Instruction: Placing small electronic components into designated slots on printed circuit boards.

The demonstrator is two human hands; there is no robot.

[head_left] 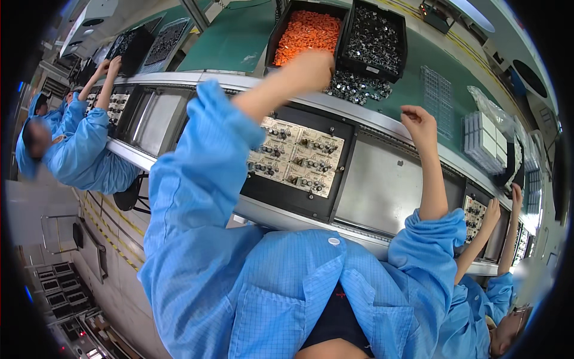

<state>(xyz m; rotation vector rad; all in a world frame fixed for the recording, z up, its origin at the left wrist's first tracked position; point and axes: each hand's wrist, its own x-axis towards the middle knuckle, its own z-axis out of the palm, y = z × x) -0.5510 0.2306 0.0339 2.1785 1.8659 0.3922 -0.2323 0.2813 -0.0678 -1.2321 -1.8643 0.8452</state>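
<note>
My left hand point(308, 70) reaches over the front edge of a black bin of small orange parts point(307, 33), smeared by motion, and its fingers cannot be made out. Just beyond its fingertips a heap of small shiny dark parts point(362, 88) lies in front of a second black bin of dark metallic parts point(373, 39). My right hand point(420, 124) hovers above the rail to the right, its fingers curled in toward the thumb; anything between them is too small to see. Below my hands, a light circuit board panel point(297, 157) with many components sits in a black carrier point(281, 194).
A bare metal plate point(376, 182) lies right of the carrier on the conveyor line. Clear plastic trays point(438, 102) and stacked white trays point(485, 143) stand on the green bench point(230, 42). Co-workers in blue sit left point(89, 146) and right point(472, 323), arms over the line.
</note>
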